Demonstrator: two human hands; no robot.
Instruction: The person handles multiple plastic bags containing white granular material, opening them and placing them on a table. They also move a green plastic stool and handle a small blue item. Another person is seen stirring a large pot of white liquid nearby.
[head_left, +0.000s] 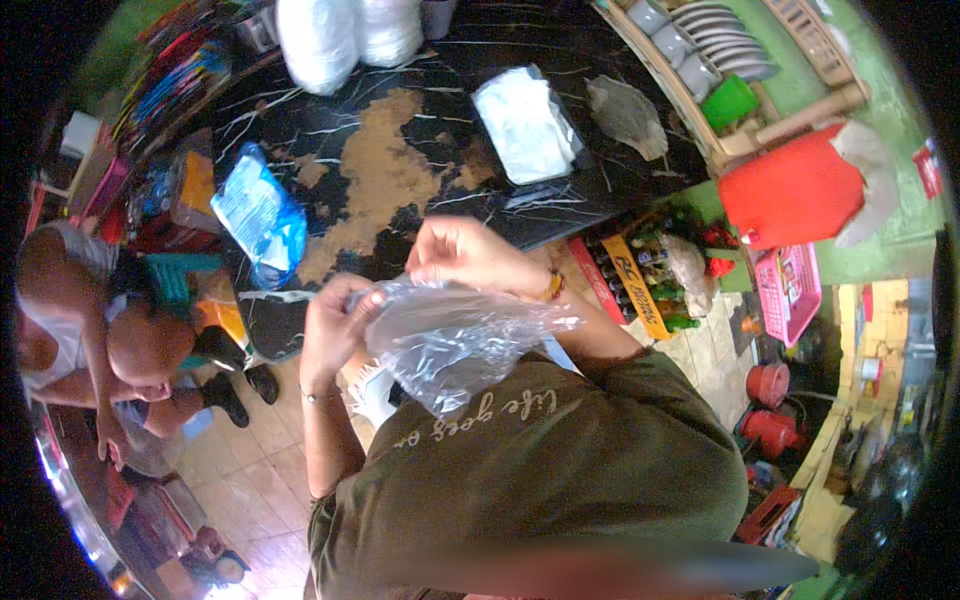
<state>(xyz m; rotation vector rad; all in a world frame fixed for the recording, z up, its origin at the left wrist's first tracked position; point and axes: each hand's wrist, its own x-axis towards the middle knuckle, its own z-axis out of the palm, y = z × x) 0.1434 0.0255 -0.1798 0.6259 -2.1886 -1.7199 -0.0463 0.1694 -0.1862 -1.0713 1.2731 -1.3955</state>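
A crumpled clear plastic bag (457, 345) hangs in front of my chest, over the near edge of a black marble-patterned table (465, 67). My left hand (337, 322) grips one upper corner of it, thumb on top. At its upper edge, my right hand (472, 255) has its fingers bent and pinched on the film; the fingertips are slightly blurred. Beyond my hands, to the left, lies a blue and white plastic packet (262, 217). Farther off to the right lies a stack of white sheets or bags (521, 124) in clear wrapping.
Large white wrapped bundles (319, 45) stand at the table's far side. A flat grey piece (628, 116) lies near a dish rack (791, 139) with plates and cups. Bottle crates (637, 285) stand on the floor to the right. Two people (71, 300) are at the left.
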